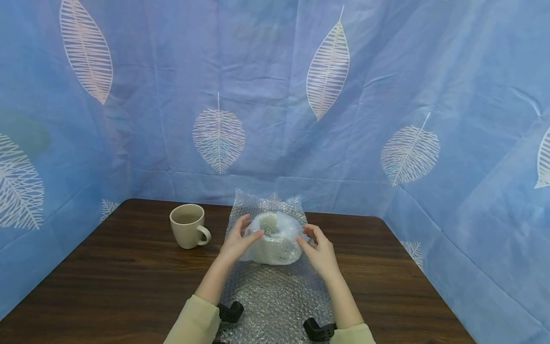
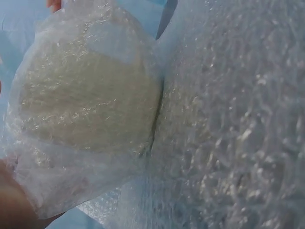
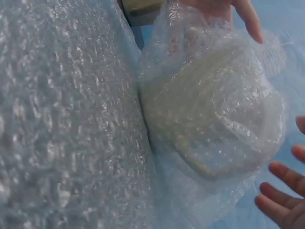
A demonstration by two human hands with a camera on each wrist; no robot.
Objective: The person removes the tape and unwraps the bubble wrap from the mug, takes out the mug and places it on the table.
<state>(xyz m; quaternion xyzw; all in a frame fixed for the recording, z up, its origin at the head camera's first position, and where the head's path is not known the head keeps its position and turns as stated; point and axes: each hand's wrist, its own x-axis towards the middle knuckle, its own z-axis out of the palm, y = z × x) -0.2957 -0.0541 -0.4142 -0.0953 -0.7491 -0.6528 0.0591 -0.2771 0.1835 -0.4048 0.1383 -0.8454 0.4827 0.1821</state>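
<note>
A cream mug in clear bubble wrap stands on a long sheet of bubble wrap; its handle shows through the layers in the right wrist view. At its left side is my left hand, fingers spread and thumb lying by the wrapped rim. My right hand is at the opposite side, with fingers apart and loosely bent, close to the wrap and holding nothing. In the right wrist view the right fingers sit apart from the wrapped mug.
An unwrapped cream mug stands upright to the left, handle pointing right. The dark wooden table runs up to a blue cloth with white leaf prints, which hangs behind and along both sides. The bubble wrap sheet stretches to the table's near edge.
</note>
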